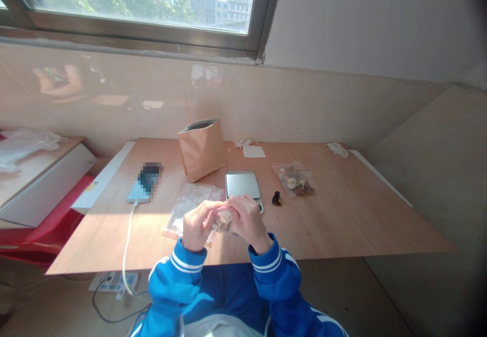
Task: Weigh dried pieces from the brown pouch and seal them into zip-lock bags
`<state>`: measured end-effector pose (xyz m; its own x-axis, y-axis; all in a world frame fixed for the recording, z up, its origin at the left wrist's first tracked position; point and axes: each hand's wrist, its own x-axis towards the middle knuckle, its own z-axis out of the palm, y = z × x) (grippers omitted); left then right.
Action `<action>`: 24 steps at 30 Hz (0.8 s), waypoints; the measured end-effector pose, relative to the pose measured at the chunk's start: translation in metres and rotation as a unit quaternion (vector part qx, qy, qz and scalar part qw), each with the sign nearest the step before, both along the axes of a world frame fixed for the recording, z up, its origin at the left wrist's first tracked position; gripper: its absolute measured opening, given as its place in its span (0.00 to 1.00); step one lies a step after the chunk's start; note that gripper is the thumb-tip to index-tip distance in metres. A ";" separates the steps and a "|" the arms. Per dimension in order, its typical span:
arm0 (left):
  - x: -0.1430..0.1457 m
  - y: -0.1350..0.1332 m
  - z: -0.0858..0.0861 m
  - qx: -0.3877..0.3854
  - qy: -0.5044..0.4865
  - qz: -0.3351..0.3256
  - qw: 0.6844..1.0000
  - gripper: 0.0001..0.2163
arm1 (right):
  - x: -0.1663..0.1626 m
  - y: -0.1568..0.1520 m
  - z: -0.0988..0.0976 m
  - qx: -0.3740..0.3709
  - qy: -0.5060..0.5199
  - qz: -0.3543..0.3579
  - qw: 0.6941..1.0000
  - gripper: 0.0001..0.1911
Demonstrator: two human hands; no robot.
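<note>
Both hands pinch the top edge of a small clear zip bag (222, 221) with brownish pieces inside, held above the table's near side. My left hand (198, 224) grips its left corner and my right hand (246, 220) its right, fingertips almost meeting. Just beyond them lies a digital kitchen scale (242, 184), its near edge partly hidden by my right hand. Flat clear zip bags (190, 206) lie under and beyond my left hand. Right of the scale is a small dark piece (276, 198), and farther right are filled zip bags (299, 181) of dried pieces.
A brown kraft pouch (202, 150) stands open at the back of the wooden table (350, 215). On the left lies a phone (146, 182) with a white cable (127, 245) running off the front edge. A white paper (254, 152) and crumpled scraps (338, 149) lie near the wall.
</note>
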<state>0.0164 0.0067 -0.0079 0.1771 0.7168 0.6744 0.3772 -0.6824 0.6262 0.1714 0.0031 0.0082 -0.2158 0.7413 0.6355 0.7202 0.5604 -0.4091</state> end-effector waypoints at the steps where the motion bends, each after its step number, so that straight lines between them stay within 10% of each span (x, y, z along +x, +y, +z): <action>1: 0.000 0.000 0.000 0.011 0.003 0.012 1.000 0.09 | 0.000 0.000 0.000 0.002 0.002 0.004 1.000 0.20; 24: -0.019 0.010 0.001 -0.178 -0.114 0.089 0.973 0.07 | 0.033 -0.004 -0.008 -0.091 -0.053 0.018 0.994 0.12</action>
<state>-0.0021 0.0166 -0.0070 -0.0955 0.9177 0.3855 0.2932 -0.3442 0.8920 0.2041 -0.0010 0.0000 -0.3032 0.8325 0.4637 0.7457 0.5103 -0.4285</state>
